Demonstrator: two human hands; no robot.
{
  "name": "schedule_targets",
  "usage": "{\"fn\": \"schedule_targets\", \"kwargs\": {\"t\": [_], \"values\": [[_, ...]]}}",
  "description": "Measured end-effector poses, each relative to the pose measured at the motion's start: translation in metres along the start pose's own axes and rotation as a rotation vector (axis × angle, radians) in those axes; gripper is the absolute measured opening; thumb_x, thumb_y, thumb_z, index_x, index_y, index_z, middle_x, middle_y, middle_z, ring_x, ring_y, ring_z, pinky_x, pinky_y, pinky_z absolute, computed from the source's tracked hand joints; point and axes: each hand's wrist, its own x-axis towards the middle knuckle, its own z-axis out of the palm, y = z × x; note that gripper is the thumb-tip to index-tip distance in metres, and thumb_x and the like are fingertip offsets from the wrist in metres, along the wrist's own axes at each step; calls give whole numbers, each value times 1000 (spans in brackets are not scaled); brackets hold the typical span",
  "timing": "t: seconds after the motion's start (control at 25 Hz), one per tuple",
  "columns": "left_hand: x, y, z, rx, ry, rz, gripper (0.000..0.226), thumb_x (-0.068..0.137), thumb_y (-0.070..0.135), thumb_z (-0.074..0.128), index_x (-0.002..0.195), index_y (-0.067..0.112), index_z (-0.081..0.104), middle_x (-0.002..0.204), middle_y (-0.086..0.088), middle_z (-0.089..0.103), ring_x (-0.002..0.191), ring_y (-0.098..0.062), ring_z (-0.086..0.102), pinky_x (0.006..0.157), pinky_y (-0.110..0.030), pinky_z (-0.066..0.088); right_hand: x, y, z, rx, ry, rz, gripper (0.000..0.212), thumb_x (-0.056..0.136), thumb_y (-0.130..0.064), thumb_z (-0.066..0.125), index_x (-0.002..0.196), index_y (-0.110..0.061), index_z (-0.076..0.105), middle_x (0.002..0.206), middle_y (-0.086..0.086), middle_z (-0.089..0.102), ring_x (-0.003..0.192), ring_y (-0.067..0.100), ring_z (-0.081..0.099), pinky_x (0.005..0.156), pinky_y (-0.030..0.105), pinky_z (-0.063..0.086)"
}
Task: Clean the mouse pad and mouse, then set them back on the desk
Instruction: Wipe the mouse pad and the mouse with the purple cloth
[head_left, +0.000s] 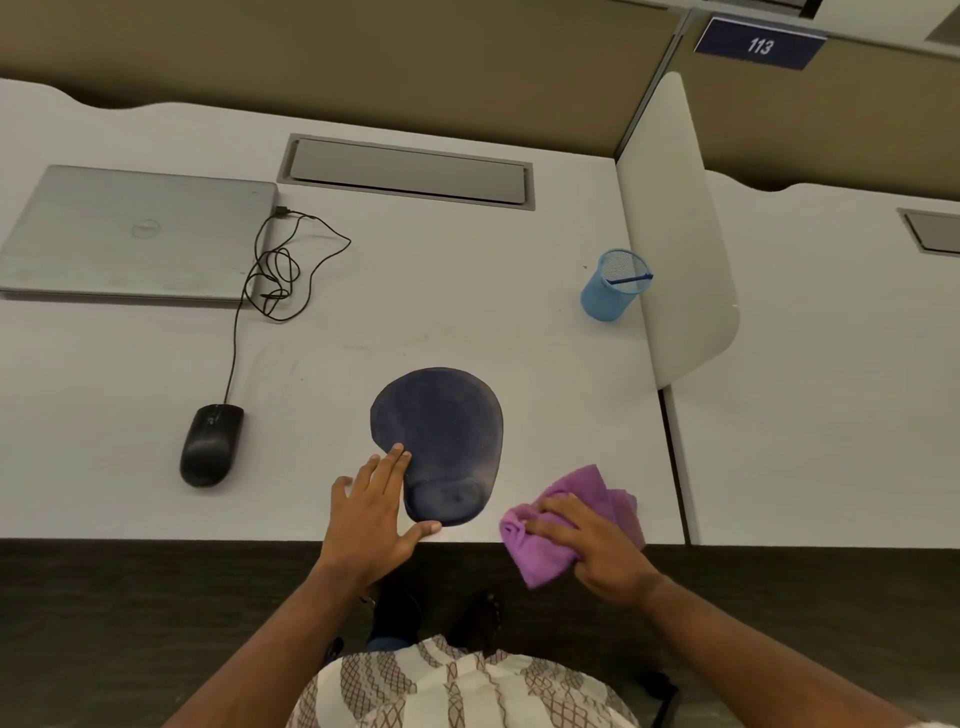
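Note:
A dark blue mouse pad (447, 426) with a wrist rest lies near the front edge of the white desk (467, 291). My left hand (371, 512) lies flat at the pad's left side, its straight fingertips touching the pad's edge and the thumb by the wrist rest. My right hand (587, 540) grips a bunched purple cloth (571, 499) on the desk just right of the pad. A black wired mouse (210, 444) sits on the desk to the left, apart from both hands.
A closed silver laptop (135, 234) lies at the back left, with the mouse's tangled cable (280, 265) beside it. A blue mesh pen cup (613, 286) stands at the right by a white divider panel (685, 234). A grey cable hatch (405, 171) is set into the desk's back.

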Motion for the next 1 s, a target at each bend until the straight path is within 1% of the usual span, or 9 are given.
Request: {"fn": "schedule_targets", "kwargs": {"t": [0.08,0.2,0.28,0.4,0.52,0.6,0.72,0.84,1.0], "values": [[0,-2,1,-6,5,13,104,82,90,33,157,18,37,162,-5,40,143,-33,47,108,-60,43,-26,14,-7,-48,-44,-26,67,92,-15,53,141,-56,33,149,-22,25,138,-8,13,117,15,10],[-1,-4,2,-27,6,21,106,81,92,26,157,19,38,162,-5,41,143,-34,47,108,-61,42,-64,29,-19,-199,-113,-59,45,94,-34,46,135,-53,43,146,-20,30,135,-4,21,116,27,27],[0,-4,2,-33,7,18,108,80,93,23,158,19,37,163,-4,39,144,-33,46,109,-61,41,-70,28,-37,-175,-134,-35,50,90,-34,49,136,-53,43,145,-17,30,132,-1,25,111,28,37],[0,-3,2,-29,6,12,110,79,94,18,159,20,33,165,-4,36,146,-33,43,112,-61,38,-17,4,-76,-34,79,-7,67,78,-29,66,139,-47,45,145,-7,31,130,8,28,103,22,38],[0,-4,1,-25,1,5,115,76,97,11,162,22,28,167,-2,30,150,-32,37,116,-60,33,81,4,-93,35,298,72,74,73,-6,70,139,-34,52,140,3,43,129,20,38,104,33,42],[0,-3,-1,-25,2,-3,117,74,98,9,162,23,26,168,-1,28,151,-30,35,118,-59,31,137,11,-90,97,257,214,72,80,-6,64,144,-35,45,142,6,43,132,26,39,111,46,37],[0,-3,-1,-14,-14,-13,117,72,98,10,163,25,22,170,1,24,152,-29,32,119,-57,29,168,8,-63,10,194,350,67,92,-25,57,152,-32,29,152,9,35,140,33,32,118,52,23],[0,-4,-1,-8,-14,-9,112,76,95,18,163,24,24,169,0,25,152,-29,33,118,-57,30,132,-12,-37,53,298,272,61,94,-21,56,151,-27,35,151,8,37,140,32,30,119,52,20],[1,-2,0,-14,-19,-12,109,78,93,29,162,23,28,168,-1,30,150,-30,36,117,-57,31,50,-21,-1,29,166,125,69,89,-15,57,150,-37,32,156,-2,27,146,22,20,123,48,9]]}}
